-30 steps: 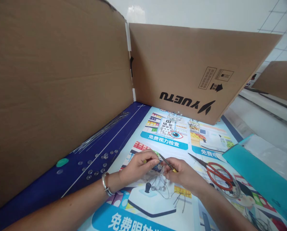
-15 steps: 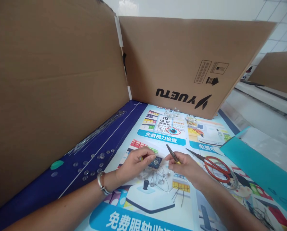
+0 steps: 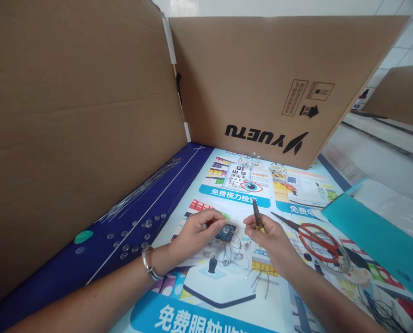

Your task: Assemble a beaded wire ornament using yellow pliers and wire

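The printed banner is mostly pale blue and white, with bright blue label panels carrying white characters and small multicoloured shop-shelf drawings. Along its left edge runs a navy strip marked by a thin white line and a teal-green dot. Behind the banner stands brown corrugated cardboard with black lettering. On the banner lie red-handled scissors, dark pliers with yellow grips, and a dark blue square. Beyond its right edge lies a teal sheet.
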`<state>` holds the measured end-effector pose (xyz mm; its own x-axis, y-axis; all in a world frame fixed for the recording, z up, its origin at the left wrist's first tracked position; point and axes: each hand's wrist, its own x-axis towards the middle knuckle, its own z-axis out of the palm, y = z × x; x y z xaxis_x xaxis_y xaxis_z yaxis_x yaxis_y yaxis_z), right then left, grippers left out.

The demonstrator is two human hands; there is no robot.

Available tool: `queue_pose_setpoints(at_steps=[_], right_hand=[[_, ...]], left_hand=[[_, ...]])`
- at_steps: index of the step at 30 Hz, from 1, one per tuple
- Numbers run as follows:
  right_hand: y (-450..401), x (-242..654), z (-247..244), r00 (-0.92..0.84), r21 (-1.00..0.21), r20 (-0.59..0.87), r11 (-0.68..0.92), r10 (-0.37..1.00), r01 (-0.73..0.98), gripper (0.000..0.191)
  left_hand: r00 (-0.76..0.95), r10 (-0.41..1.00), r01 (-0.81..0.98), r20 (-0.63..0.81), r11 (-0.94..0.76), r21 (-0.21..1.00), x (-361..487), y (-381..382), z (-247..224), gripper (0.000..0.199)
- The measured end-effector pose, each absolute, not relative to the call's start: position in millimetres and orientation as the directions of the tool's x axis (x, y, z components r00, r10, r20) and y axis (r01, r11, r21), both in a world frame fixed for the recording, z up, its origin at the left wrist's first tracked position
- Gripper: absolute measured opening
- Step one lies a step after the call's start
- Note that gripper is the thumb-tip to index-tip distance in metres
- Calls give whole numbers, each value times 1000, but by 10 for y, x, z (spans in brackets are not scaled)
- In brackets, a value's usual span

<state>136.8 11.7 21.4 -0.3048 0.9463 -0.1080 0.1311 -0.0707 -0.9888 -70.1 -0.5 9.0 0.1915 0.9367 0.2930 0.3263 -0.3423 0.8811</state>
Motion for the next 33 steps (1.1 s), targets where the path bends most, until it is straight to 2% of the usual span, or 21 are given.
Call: queue_pose_setpoints(at_steps=[16, 23, 33], right_hand=[[45, 1295, 176, -240, -992, -57, -27, 969, 126, 17], [44, 1269, 223, -168, -988, -78, -53, 983, 148, 19], [61, 1292, 146, -193, -987, -58, -27, 980, 157, 18]], left_hand=[[201, 931, 351, 304, -358, 865, -709, -7, 76, 15], [217, 927, 395, 305, -369, 841, -696, -25, 119, 15], [224, 931, 401, 289, -359, 843, -697, -19, 102, 14]])
